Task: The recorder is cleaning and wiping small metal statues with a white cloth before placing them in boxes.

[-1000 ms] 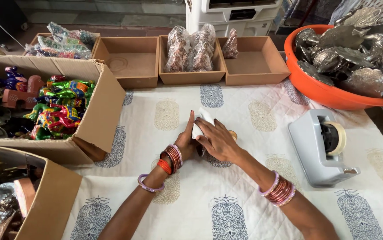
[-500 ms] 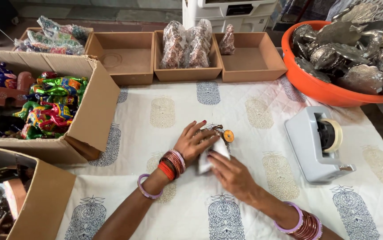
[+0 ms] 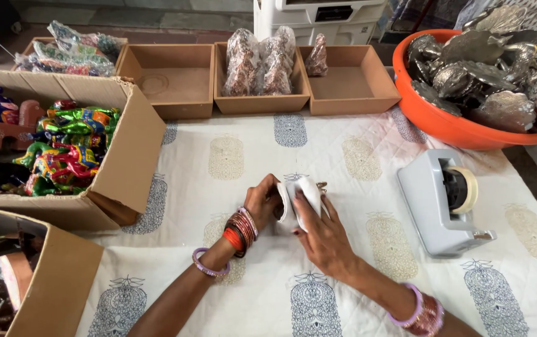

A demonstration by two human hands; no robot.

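At the middle of the bench (image 3: pixel 356 156), both hands close around a small object wrapped in white paper (image 3: pixel 301 198). The left hand (image 3: pixel 262 203) cups its near side; the right hand (image 3: pixel 321 234) presses the paper over the top, fingers folded onto it. The wrapping looks mostly on — a bit of metal seems to peek out at the far edge, though that is hard to tell. No tape shows on it yet; the grey tape dispenser (image 3: pixel 440 203) sits well apart to the right. One tray (image 3: pixel 262 93) already holds wrapped bundles (image 3: pixel 262 62) — the orange tub (image 3: pixel 443 118) is full of unwrapped metal pieces (image 3: pixel 499 68).
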